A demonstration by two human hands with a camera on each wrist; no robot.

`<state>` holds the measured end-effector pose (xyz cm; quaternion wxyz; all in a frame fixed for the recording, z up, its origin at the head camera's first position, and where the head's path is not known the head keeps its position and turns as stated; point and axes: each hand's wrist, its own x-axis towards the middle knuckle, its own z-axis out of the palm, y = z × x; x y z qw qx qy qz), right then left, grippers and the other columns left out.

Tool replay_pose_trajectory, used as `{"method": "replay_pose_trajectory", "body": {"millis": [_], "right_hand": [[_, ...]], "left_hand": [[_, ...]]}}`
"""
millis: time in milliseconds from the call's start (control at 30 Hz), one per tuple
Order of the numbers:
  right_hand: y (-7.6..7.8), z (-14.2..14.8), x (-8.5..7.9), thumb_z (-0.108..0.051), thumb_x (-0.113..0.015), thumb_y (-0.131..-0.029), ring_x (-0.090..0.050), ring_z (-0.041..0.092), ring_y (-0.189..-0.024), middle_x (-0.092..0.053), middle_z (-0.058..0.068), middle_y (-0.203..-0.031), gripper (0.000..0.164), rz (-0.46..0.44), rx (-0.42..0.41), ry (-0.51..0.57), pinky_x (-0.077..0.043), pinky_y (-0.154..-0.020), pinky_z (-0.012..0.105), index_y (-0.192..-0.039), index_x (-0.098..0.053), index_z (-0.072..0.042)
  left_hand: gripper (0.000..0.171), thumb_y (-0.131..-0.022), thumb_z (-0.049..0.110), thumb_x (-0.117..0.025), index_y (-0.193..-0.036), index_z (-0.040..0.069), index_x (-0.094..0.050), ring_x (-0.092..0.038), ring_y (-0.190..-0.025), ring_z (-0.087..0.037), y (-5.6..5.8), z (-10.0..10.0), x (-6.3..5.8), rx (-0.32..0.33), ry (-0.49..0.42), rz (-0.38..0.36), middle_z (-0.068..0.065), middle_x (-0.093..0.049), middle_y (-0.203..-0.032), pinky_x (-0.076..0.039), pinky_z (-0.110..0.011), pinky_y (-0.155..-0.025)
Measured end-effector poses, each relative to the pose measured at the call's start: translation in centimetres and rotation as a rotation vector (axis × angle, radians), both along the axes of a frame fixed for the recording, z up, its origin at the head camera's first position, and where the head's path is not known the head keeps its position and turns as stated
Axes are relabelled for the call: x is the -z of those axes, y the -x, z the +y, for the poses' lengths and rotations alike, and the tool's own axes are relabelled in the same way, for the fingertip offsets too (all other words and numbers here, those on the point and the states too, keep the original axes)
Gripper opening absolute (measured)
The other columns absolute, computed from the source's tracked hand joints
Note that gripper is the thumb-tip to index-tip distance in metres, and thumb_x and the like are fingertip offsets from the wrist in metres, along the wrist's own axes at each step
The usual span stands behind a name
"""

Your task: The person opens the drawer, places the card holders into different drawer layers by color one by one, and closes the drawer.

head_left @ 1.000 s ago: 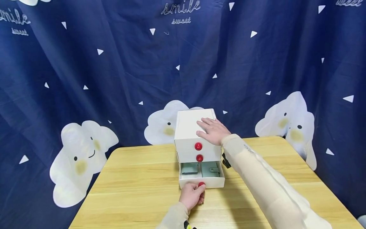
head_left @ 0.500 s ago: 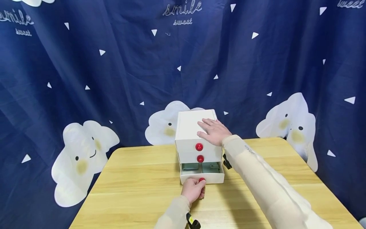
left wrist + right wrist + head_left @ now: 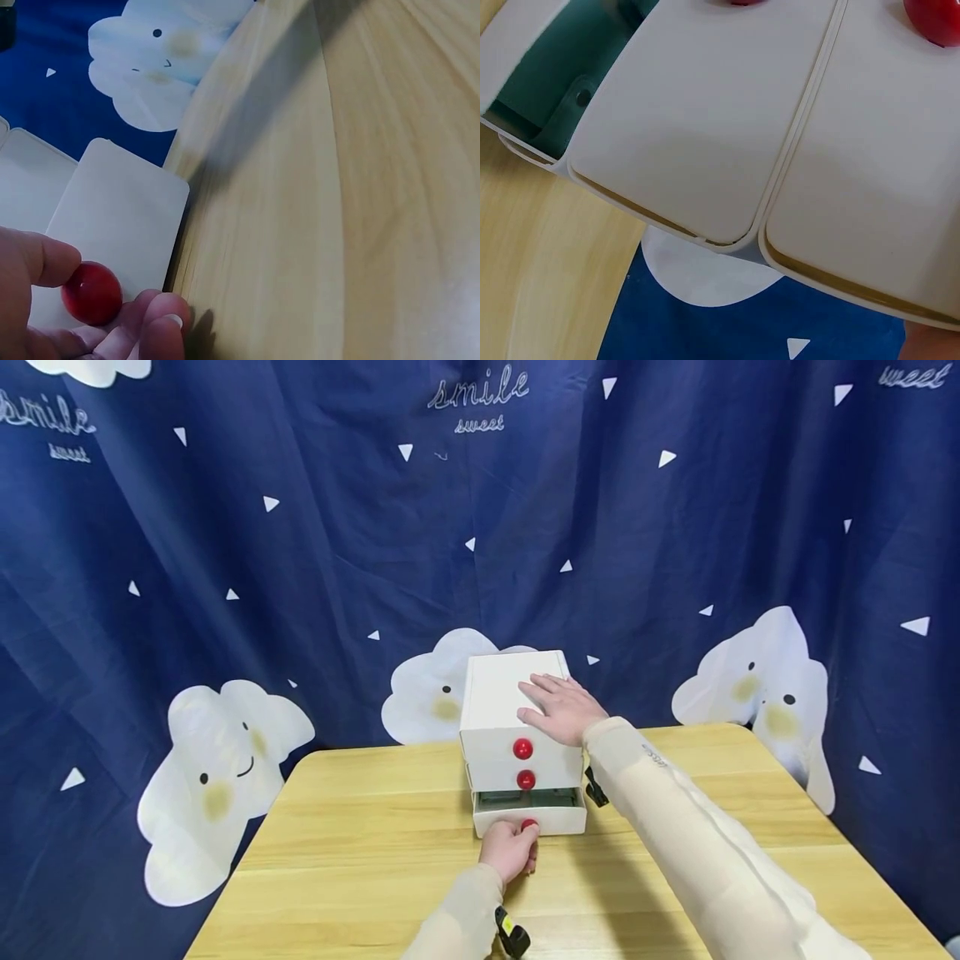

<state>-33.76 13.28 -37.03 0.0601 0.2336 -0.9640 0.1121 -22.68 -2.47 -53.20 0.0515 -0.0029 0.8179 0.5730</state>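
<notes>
A white three-tier drawer box (image 3: 491,693) stands on the table, each drawer with a round red knob. Its bottom drawer (image 3: 562,822) is pulled partway out. My left hand (image 3: 507,850) pinches that drawer's knob (image 3: 91,294) between thumb and fingers, as the left wrist view also shows. Flat on the box's top, toward its right side, rests my right hand (image 3: 562,708) with fingers extended. Inside the bottom drawer lies a green item with a snap strap (image 3: 570,90), mostly covered by the tier above. The upper two drawers are closed.
The light wooden table (image 3: 360,835) extends around the box on both sides and in front. Behind it hangs a dark blue curtain (image 3: 337,527) with white clouds and triangles.
The bottom drawer has slid inward, with my left hand moving forward on its knob. Less of the green items inside shows now. My right hand stays on the box's top.
</notes>
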Motion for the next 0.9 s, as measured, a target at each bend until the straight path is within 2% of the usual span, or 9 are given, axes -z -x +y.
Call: {"method": "replay_pose_trajectory", "body": {"millis": [233,467,633,900], "right_hand": [[-0.2,-0.1,-0.1,-0.059,-0.033,-0.098,-0.021,0.024,-0.144,-0.029,0.006,-0.156,0.065,0.003,0.0,0.005,-0.011,-0.116,0.05,-0.15,-0.035,-0.021],[-0.3,-0.1,-0.1,-0.059,-0.033,-0.098,-0.021,0.025,-0.144,-0.029,0.006,-0.156,0.065,0.004,-0.001,0.007,-0.012,-0.116,0.05,-0.15,-0.036,-0.021],[-0.3,0.0,-0.2,-0.059,-0.033,-0.097,-0.022,0.024,-0.144,-0.03,0.006,-0.155,0.065,0.01,-0.001,0.008,-0.012,-0.116,0.05,-0.15,-0.036,-0.021],[-0.3,0.1,-0.2,-0.06,-0.033,-0.097,-0.021,0.026,-0.144,-0.029,0.007,-0.155,0.066,0.004,-0.007,0.019,-0.01,-0.116,0.051,-0.15,-0.036,-0.02]], "left_hand": [[0.038,-0.093,0.023,-0.058,-0.065,-0.003,-0.063,-0.051,-0.037,-0.009,0.9,0.1,-0.2,-0.013,0.008,-0.012,-0.004,-0.057,-0.051,-0.046,-0.024,-0.041],[0.042,-0.093,0.023,-0.056,-0.057,0.001,-0.06,-0.048,-0.034,-0.008,2.1,0.2,-0.1,-0.013,0.048,0.018,0.003,-0.049,-0.041,-0.041,-0.023,-0.038],[0.042,-0.093,0.023,-0.056,-0.059,-0.001,-0.061,-0.048,-0.033,-0.008,2.7,0.3,0.1,-0.002,0.033,0.012,0.002,-0.049,-0.042,-0.044,-0.024,-0.037],[0.04,-0.096,0.024,-0.057,-0.071,-0.007,-0.061,-0.048,-0.038,-0.009,2.9,0.3,-0.1,0.014,-0.045,-0.022,-0.005,-0.055,-0.052,-0.045,-0.023,-0.038]]}}
